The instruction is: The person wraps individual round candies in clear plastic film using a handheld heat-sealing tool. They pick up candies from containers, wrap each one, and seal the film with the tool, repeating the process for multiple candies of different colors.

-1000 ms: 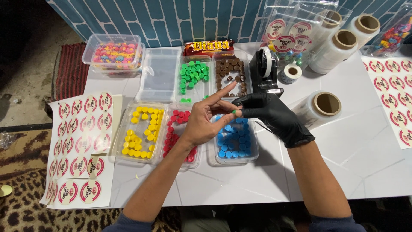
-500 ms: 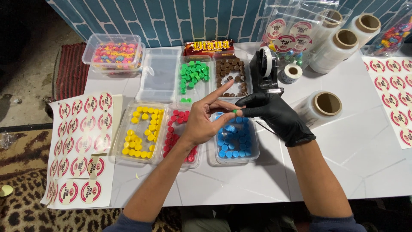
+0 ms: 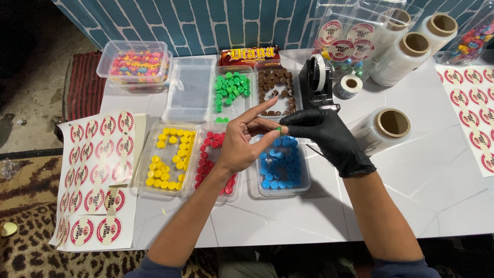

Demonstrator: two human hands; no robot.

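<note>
In the head view, we take the clear plastic tray of blue round candies (image 3: 280,166) as our landmark. Directly above its far end, our two hands meet over the white table (image 3: 437,180). The bare left hand (image 3: 246,141) comes in from the tray's left side, thumb and fingers drawn together, index finger stretched out toward the far trays. The black-gloved right hand (image 3: 323,135) comes in from the tray's right side, its fingers curled inward to the same spot. Between the two sets of fingertips sits a small green piece (image 3: 278,129), pinched from both sides; we cannot tell which hand bears it more, and it is too small for us to read any long axis. Both hands are equally near it, touching it.

Left of the blue tray lie a clear tray of red round candies (image 3: 210,154) and, further left, one of yellow candies (image 3: 165,157). Beyond the blue tray stand a tray of green candies (image 3: 230,88) and a tray of brown chocolate pieces (image 3: 276,85). To its far right side stands a black tape dispenser (image 3: 318,82), and just right of the gloved hand lies a roll of clear wrap on a cardboard core (image 3: 383,128).
</note>
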